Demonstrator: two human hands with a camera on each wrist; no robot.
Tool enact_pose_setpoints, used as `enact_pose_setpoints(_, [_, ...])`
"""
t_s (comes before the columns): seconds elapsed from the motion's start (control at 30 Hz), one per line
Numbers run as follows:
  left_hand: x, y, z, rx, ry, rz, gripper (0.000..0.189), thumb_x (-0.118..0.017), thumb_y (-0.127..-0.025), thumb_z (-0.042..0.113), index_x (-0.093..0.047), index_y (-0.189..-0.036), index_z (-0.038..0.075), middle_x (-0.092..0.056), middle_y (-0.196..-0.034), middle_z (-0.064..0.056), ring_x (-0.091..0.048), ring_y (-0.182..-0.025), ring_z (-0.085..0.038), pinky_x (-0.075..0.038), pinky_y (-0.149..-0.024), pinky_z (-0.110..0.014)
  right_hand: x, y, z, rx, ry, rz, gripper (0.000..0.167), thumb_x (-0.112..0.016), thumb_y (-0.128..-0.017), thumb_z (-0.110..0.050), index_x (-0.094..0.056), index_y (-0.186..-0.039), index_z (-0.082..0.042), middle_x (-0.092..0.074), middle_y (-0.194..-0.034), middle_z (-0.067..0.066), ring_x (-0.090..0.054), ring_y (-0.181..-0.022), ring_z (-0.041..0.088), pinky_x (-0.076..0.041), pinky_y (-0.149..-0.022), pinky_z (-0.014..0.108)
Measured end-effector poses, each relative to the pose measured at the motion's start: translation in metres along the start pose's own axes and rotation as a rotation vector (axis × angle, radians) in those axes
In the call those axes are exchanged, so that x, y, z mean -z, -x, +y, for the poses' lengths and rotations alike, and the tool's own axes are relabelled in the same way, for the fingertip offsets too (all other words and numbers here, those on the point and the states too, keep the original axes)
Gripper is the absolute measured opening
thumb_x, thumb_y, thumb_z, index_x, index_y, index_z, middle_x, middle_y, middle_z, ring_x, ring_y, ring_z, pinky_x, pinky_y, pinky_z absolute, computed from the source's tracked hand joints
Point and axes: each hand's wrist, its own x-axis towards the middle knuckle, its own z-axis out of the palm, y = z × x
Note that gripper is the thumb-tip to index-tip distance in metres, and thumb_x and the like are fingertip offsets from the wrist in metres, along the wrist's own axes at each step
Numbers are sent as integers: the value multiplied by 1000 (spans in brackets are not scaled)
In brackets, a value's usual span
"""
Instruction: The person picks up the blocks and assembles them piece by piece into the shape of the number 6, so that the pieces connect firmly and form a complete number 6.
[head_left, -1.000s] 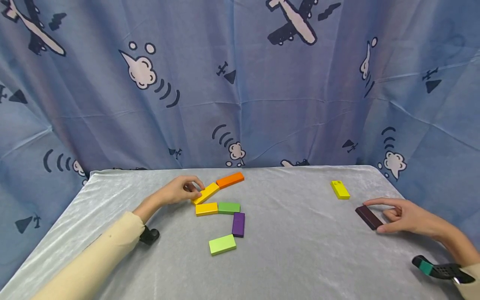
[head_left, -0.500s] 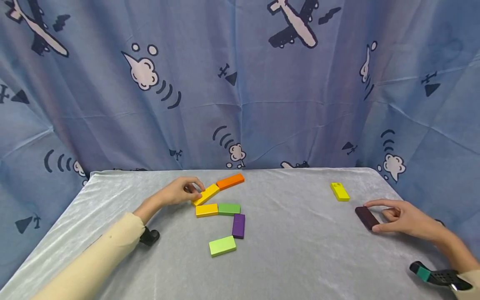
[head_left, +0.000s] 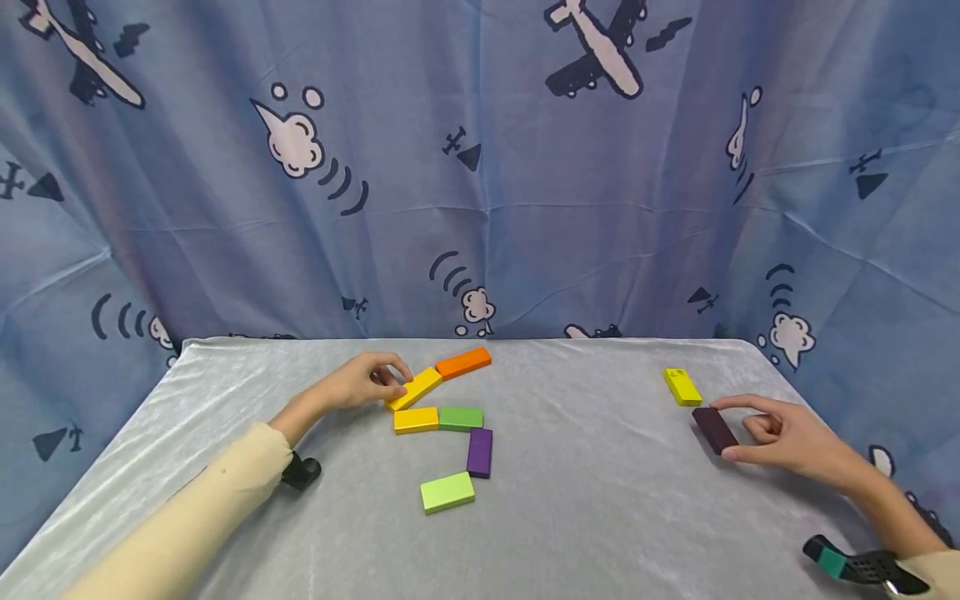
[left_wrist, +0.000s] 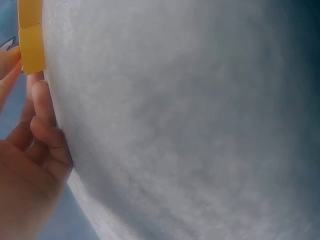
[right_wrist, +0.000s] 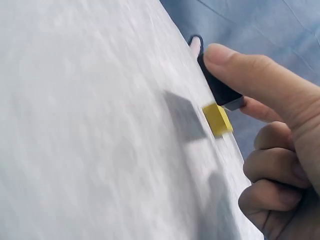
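Looks evenly and softly lit in the head view, bright on the pale cloth (head_left: 570,517) and duller on the blue curtain (head_left: 390,233). Reads crisp on the printed outlines, with only faint, soft-edged shadows beneath the right hand (head_left: 787,442) and left hand (head_left: 348,383).

Looks hazy and grey in the left wrist view, darkest blue toward 2 and 3 o'clock. Smears the cloth's texture; bows its border between 10 and 7 o'clock.

Reads brighter in the right wrist view, nearly washed white toward 10 o'clock. Shows a dark shadow on the yellow block's (right_wrist: 218,120) 9 o'clock side, a blurrier one at 5 o'clock.
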Motion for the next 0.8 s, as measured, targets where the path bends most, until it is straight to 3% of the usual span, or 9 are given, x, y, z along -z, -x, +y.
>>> enact_pose_setpoints(0.23, [0,-1,-1,1,-7,3,19,-71,-95,3,-70,-114,4,-70,-94,-4,-63,-84,-21,-51,-74,-37,-15,-11,-20,31,-22,27,58,-84,-84,-8,-57,-135,-1,-26,-64,2,-27,-48,17,-30,-43,31])
enact_pose_setpoints(0.8, [0,-2,-2,0,-2,2,18,-70,-95,4,-70,-114,3,-71,-96,-5,-63,-84,-21,-51,-72,-36,-41,-41,-54,132,-62,-17,62,-89,-79,-13,-62,-134,-6,-23,-65,-1,-24,-53,9,-30,-44,30])
